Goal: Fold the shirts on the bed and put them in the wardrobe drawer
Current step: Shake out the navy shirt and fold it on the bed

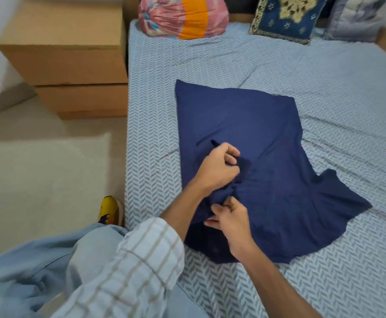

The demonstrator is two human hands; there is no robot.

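A navy blue shirt (251, 138) lies spread on the bed (325, 88), its body reaching toward the pillows and one sleeve sticking out to the right. My left hand (217, 168) pinches a fold of the fabric near the shirt's middle. Just below it, my right hand (228, 219) grips the bunched cloth at the near left edge of the shirt. Part of the shirt under both hands is hidden.
A wooden drawer unit (72, 72) stands left of the bed, both drawers closed. A pink and orange bundle (183, 17), a blue patterned cushion (288, 17) and a grey pillow (359, 17) sit at the bed's head. A yellow shoe (109, 210) is on the floor.
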